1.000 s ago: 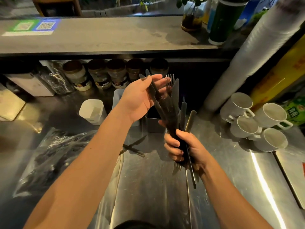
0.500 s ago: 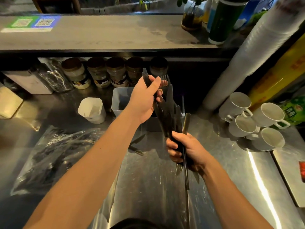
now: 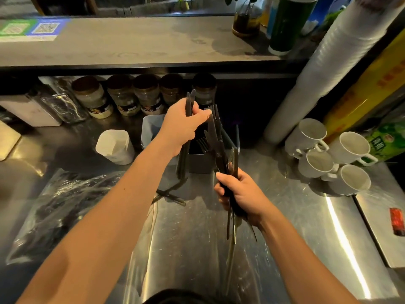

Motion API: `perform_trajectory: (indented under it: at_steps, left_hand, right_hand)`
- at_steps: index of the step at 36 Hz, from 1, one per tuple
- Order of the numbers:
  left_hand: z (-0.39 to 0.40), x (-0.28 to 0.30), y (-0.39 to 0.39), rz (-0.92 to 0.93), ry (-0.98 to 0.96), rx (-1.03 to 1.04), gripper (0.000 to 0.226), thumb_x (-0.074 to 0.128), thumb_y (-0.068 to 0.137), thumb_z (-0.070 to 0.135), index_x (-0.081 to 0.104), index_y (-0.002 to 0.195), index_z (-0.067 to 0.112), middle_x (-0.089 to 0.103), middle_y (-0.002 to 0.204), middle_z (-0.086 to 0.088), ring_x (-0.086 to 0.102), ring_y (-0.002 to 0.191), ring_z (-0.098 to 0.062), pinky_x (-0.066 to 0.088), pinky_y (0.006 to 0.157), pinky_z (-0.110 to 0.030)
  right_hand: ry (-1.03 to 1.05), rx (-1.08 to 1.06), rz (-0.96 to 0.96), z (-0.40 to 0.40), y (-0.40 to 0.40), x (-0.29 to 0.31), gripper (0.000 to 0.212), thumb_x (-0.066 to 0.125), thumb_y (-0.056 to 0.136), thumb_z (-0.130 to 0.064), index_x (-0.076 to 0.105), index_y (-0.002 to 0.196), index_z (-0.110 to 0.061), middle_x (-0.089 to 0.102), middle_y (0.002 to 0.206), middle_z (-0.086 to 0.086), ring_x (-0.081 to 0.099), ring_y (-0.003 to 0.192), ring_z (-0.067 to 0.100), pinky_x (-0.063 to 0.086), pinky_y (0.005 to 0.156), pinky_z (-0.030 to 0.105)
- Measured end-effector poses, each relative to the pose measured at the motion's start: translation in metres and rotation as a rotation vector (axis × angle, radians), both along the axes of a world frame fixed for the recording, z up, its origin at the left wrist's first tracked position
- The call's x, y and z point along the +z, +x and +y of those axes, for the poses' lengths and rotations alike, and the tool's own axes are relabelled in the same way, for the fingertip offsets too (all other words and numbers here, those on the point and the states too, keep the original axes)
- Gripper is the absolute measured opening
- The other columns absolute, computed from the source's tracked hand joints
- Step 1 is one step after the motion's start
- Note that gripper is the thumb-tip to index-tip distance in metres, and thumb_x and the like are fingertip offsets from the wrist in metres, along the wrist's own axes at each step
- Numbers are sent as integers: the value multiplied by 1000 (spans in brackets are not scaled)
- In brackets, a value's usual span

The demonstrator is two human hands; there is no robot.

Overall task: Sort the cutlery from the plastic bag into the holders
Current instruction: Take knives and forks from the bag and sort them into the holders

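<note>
My right hand [image 3: 240,195] grips a bundle of dark cutlery [image 3: 217,145], knives and forks fanning upward over the grey holder [image 3: 200,164]. My left hand [image 3: 183,126] holds two dark pieces [image 3: 189,102] pulled out of that bundle, above a light grey holder [image 3: 151,128]. A white holder [image 3: 115,147] stands further left. The plastic bag [image 3: 57,207] with more dark cutlery lies on the steel counter at the left. Two loose pieces [image 3: 169,193] lie crossed on the counter beside the bag.
Several white mugs [image 3: 328,159] stand at the right. A row of jars [image 3: 131,95] lines the back under a wooden shelf [image 3: 131,40]. A stack of white cups [image 3: 341,55] leans at the right; a steel tray [image 3: 381,227] sits at the far right.
My left hand closed on two pieces in the bundle and drew them up and left, away from the rest. My right hand stayed low with the bundle.
</note>
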State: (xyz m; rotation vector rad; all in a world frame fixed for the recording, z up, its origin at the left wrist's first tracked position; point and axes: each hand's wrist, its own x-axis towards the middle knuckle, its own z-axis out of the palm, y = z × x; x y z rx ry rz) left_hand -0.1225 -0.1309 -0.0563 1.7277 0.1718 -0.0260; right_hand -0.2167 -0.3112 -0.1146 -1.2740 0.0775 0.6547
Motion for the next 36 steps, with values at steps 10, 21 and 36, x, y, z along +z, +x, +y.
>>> perform_trajectory:
  at_steps: [10,21,36]
  left_hand:
    - [1,-7,-6,57,-41,-184,20,48,104,36,54,95,18,44,66,6,31,51,-9,24,46,-24]
    - [-3,-5,-7,-177,299,-226,19,68,93,18,51,90,28,66,79,5,56,64,-4,47,64,-15]
    - [24,31,39,-400,-48,155,9,58,100,29,51,100,22,66,64,8,66,65,-14,48,62,-22]
  right_hand:
    - [-280,-62,-242,4,0,-8,11,58,101,-24,58,93,-16,57,71,0,53,64,14,46,63,32]
    - [-158,-73,-193,-2,-2,-14,17,54,101,-36,58,117,-29,49,78,1,51,67,10,45,61,25]
    - [-158,-184,-49,-6,-2,-28,29,48,105,-32,60,97,-7,45,60,-1,40,52,11,36,49,22]
